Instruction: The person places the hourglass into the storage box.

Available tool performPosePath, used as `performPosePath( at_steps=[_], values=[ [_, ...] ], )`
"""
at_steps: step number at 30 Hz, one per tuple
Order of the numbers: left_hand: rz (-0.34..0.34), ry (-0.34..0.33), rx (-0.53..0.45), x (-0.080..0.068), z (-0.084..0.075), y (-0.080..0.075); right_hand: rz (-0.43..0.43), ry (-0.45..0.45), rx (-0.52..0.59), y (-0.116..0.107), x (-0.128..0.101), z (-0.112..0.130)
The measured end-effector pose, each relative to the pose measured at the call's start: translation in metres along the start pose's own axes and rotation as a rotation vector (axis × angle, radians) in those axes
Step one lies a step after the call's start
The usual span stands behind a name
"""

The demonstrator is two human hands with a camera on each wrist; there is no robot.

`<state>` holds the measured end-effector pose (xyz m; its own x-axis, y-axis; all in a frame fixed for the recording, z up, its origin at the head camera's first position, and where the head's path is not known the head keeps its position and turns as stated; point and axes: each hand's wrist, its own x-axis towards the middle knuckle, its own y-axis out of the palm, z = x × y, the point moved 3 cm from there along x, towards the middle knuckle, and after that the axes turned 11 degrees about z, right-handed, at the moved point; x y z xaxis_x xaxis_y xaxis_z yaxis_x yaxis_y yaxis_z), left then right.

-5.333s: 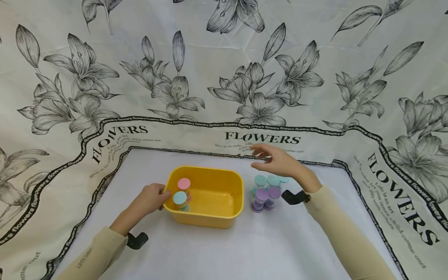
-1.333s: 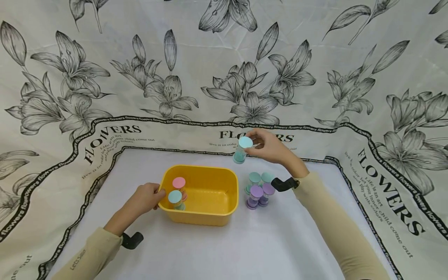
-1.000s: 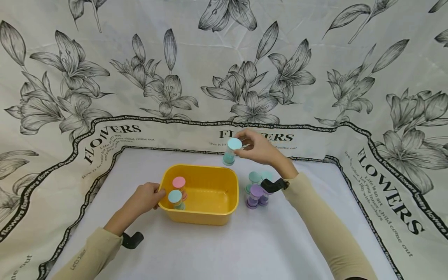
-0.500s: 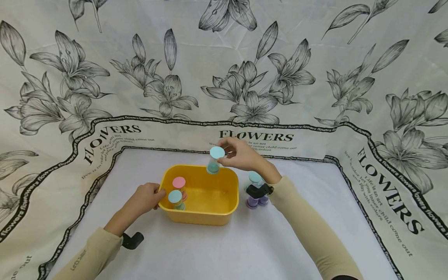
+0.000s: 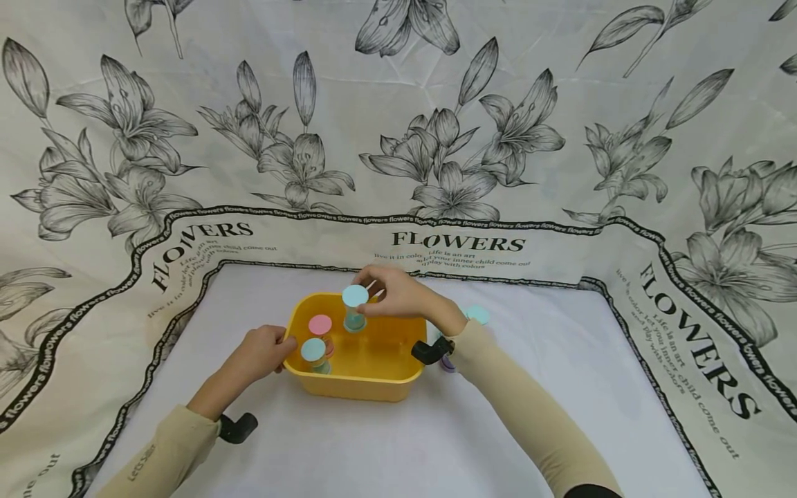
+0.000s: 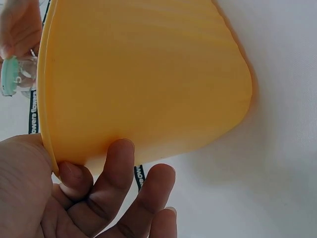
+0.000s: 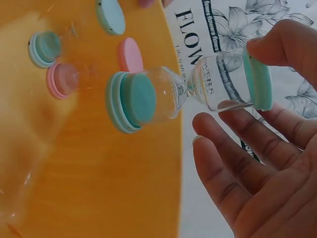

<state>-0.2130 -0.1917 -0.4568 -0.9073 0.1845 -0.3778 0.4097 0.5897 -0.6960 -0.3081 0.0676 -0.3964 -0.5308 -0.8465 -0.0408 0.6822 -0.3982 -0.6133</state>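
Note:
My left hand (image 5: 258,351) grips the left rim of a yellow plastic tub (image 5: 373,389), its thumb and fingers on the wall in the left wrist view. Between thumb and fingers of my right hand (image 5: 398,294), a teal-capped hourglass (image 5: 355,297) is pinched by its upper cap. Clear glass with a narrow waist and teal sand in the lower bulb shows in the right wrist view. This hourglass hangs over the tub's back part, its lower end below the rim line. Inside the tub at the left stand a pink hourglass (image 5: 320,324) and a light teal hourglass (image 5: 313,349).
Right of the tub, more hourglasses stand mostly hidden behind my right forearm; a teal cap (image 5: 478,315) and a purple base (image 5: 447,364) show. White cloth (image 5: 349,449) covers the table. A flower-printed cloth (image 5: 461,242) rises behind it.
My right hand, empty at first, has taken a teal hourglass from the group at the right and carried it left and down over the tub. My left hand stays on the rim.

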Motion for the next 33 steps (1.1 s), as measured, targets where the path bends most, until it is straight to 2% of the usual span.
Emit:
performPosePath(
  at_steps=[23, 29, 33],
  values=[
    [-0.003, -0.007, 0.005, 0.0, -0.002, -0.002, 0.22, 0.097, -0.081, 0.032, 0.028, -0.023],
    [-0.001, -0.009, -0.005, -0.001, -0.001, 0.0, 0.244, 0.146, -0.122, 0.04, 0.033, -0.029],
    [-0.01, -0.008, 0.003, -0.001, -0.001, 0.0, 0.249, 0.147, -0.131, 0.043, 0.035, -0.033]
  ],
)
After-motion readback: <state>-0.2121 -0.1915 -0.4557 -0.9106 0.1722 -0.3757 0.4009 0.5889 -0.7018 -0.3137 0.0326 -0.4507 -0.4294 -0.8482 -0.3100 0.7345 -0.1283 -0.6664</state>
